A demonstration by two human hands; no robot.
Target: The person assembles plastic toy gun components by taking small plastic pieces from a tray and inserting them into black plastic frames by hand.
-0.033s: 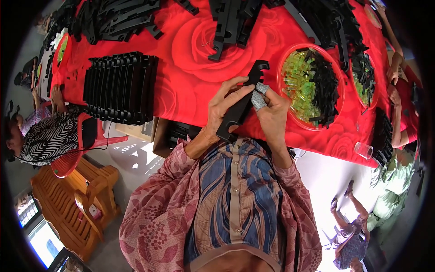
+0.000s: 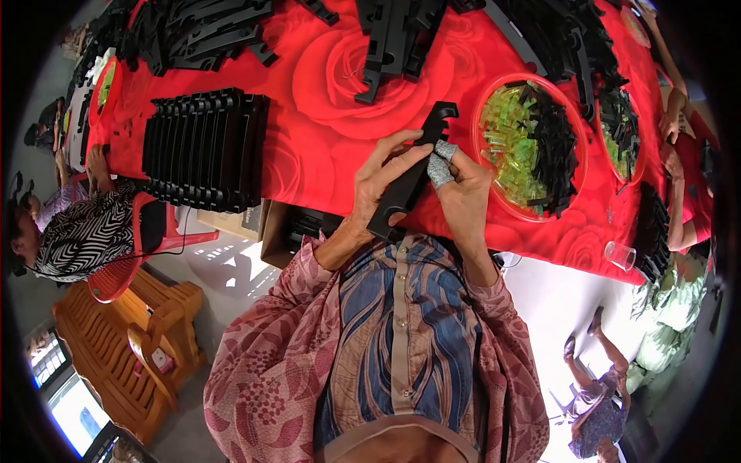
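Note:
A long black plastic bar [image 2: 403, 189] with notched ends is held slantwise over the table's near edge, its far end up and to the right. My left hand [image 2: 378, 174] is closed round it from the left, fingers across its top. My right hand [image 2: 465, 185] is closed at the bar's right edge; silvery wrapping covers the thumb and a fingertip, which press against it. Any small part between those fingertips is hidden. Just right of this hand sits a red-rimmed round tray [image 2: 584, 154] with yellow-green clear pieces [image 2: 505, 147] and small black strips [image 2: 554, 154].
A row of stacked black bars [image 2: 204, 150] stands at left on the red rose-patterned tablecloth [image 2: 332, 85]. Loose black bars [image 2: 394, 38] lie along the far side. A second tray [image 2: 621, 139] and a clear cup [image 2: 620, 255] are at right. People sit at both sides.

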